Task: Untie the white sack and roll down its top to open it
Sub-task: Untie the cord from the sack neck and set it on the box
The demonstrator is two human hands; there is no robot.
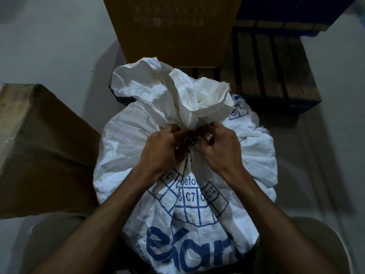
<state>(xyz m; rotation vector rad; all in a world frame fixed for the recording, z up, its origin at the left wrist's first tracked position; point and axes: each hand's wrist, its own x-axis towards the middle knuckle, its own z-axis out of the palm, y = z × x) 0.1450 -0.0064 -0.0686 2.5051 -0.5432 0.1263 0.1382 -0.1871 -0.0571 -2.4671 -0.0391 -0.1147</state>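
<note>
A full white woven sack (126, 147) with blue print stands on the floor between my knees. Its neck is gathered and bound by a dark tie (193, 139), and the loose top (173, 91) flares out above the binding. My left hand (162, 147) and my right hand (219, 147) press against the neck from either side. The fingertips of both pinch at the tie's knot. Most of the tie is hidden behind my fingers.
A cardboard box (39, 139) leans close at the left. A taller brown box (173, 28) stands just behind the sack. At the right rear sits a wooden slatted crate (276, 70) with a blue base. Pale floor (324, 155) lies to the right.
</note>
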